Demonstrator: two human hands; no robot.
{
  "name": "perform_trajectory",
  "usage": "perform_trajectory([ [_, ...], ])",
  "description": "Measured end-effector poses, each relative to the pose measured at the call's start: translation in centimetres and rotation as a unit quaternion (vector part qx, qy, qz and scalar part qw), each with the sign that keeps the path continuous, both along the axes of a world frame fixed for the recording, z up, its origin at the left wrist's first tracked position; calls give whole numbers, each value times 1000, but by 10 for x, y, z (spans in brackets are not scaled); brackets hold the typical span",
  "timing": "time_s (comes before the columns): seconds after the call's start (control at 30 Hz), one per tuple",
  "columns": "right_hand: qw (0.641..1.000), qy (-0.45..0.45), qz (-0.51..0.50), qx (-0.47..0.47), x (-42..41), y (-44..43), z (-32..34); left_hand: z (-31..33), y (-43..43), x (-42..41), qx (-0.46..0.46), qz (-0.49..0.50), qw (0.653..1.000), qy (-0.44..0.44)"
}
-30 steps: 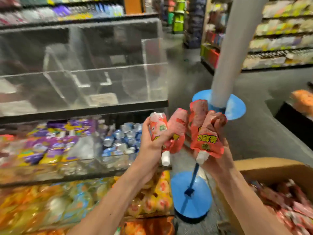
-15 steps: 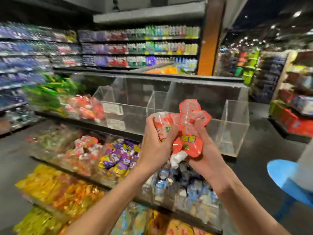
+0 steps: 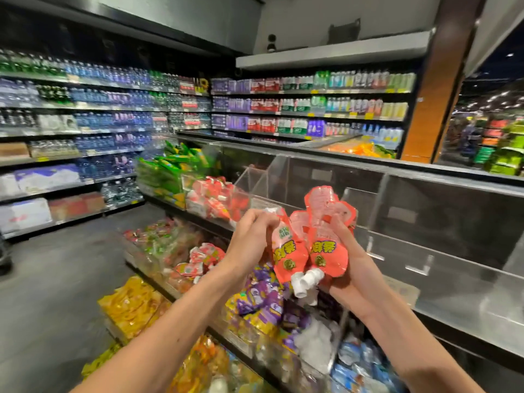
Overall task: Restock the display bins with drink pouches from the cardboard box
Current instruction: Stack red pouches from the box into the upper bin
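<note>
Drink pouches (image 3: 326, 248), red, sit bunched in both hands above the display bins (image 3: 397, 242): left hand (image 3: 249, 236) curled round one, right hand (image 3: 350, 269) clutching several. Such a loose bunch could slip, one landing among the purple pouches (image 3: 263, 299) below.

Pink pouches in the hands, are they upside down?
Yes, upside down: the pink pouches have their white caps pointing down.

Bottled-water shelves (image 3: 93, 109), orange pillar (image 3: 425, 117), grey floor (image 3: 56, 293)
</note>
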State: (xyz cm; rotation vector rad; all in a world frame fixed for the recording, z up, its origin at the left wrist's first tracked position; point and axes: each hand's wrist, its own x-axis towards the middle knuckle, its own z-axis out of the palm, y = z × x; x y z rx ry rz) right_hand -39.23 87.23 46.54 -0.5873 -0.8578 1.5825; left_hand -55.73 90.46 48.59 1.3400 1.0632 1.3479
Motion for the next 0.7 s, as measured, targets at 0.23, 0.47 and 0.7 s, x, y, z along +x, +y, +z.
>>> perform_trajectory([
  [0.23,998,12,8,53,-85,95,4,8,101,-103,-4,-132,991,-4],
  [0.47,989,-46,-129,58,-168,210,45,66,248,-204,12,-160,987,27],
  [0.7,961,-41,-247,116,-158,261,89,80,356,-215,100,-142,983,55],
])
